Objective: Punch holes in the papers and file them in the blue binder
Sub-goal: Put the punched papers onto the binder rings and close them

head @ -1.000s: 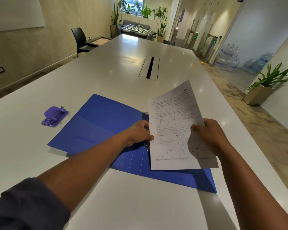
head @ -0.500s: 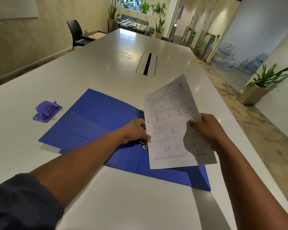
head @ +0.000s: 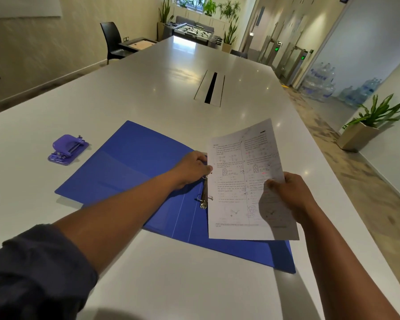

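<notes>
The blue binder (head: 134,167) lies open and flat on the white table (head: 148,93). Its metal ring mechanism (head: 204,195) runs along the spine, and the near ring passes through the sheet's left edge. A printed paper sheet (head: 238,181) with punched holes on its left edge hangs tilted over the binder's right half. My right hand (head: 289,195) grips the sheet's right edge. My left hand (head: 192,168) pinches the sheet's left edge at the upper hole, beside the upper ring. The purple hole punch (head: 67,149) sits on the table left of the binder.
A cable slot (head: 210,88) is set in the table's middle, beyond the binder. A black chair (head: 112,40) stands at the far left. A potted plant (head: 367,125) and water bottles (head: 321,84) are on the floor to the right.
The paper has come lower and closer to the rings, its left edge now at the ring mechanism. Both hands keep their hold on it.
</notes>
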### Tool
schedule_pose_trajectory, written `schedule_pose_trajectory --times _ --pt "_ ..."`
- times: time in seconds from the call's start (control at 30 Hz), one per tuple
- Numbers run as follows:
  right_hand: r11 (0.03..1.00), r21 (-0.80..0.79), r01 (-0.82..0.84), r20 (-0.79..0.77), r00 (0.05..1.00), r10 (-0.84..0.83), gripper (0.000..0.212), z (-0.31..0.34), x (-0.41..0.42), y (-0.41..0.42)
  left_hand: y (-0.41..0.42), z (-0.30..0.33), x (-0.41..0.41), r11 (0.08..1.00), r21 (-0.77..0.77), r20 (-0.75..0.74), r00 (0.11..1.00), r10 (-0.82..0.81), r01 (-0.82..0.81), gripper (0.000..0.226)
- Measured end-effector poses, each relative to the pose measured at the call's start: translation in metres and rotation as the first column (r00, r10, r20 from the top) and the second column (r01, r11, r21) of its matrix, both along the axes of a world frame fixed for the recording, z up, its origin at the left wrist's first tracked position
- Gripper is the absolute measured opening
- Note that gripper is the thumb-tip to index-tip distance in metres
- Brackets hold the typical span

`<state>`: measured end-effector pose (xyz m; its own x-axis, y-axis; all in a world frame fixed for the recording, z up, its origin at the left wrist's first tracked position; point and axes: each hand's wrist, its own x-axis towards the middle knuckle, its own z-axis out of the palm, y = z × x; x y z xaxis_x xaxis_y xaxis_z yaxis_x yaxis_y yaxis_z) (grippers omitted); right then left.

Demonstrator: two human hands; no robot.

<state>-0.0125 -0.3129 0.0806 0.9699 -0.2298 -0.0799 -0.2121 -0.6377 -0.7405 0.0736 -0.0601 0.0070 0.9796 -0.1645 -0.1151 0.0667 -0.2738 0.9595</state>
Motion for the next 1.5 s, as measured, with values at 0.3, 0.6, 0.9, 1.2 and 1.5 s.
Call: schedule_pose_trajectory --times 0.3,0.6,0.9,1.2,1.5 --pt "1.0 0.009 0.022 -0.004 1.0 -0.022 0.019 -0.001 0.001 -0.002 -0.008 -0.008 0.035 0.991 -0.094 -0.138 0.985 -0.105 0.092 0.028" --pt "1.0 0.004 0.021 0.002 1.0 -0.021 0.018 -0.003 -0.001 -0.003 -0.011 -0.018 0.045 0.984 -0.087 -0.183 0.969 -0.168 0.154 0.025" --pt "0.999 -0.035 0.005 0.025 1.0 -0.004 0.017 0.004 -0.001 0.002 -0.006 -0.018 0.042 0.97 -0.113 -0.164 0.959 -0.231 0.214 0.022" --pt "0.987 -0.159 -0.006 0.035 0.999 0.012 0.02 0.004 0.002 0.002 -0.002 -0.016 0.039 0.963 -0.14 -0.143 0.957 -0.252 0.232 0.011" --pt "0.979 -0.188 -0.081 0.078 0.992 0.097 0.021 0.021 0.001 0.01 0.0 -0.019 0.044 0.948 -0.183 -0.208 0.932 -0.297 0.261 0.036"
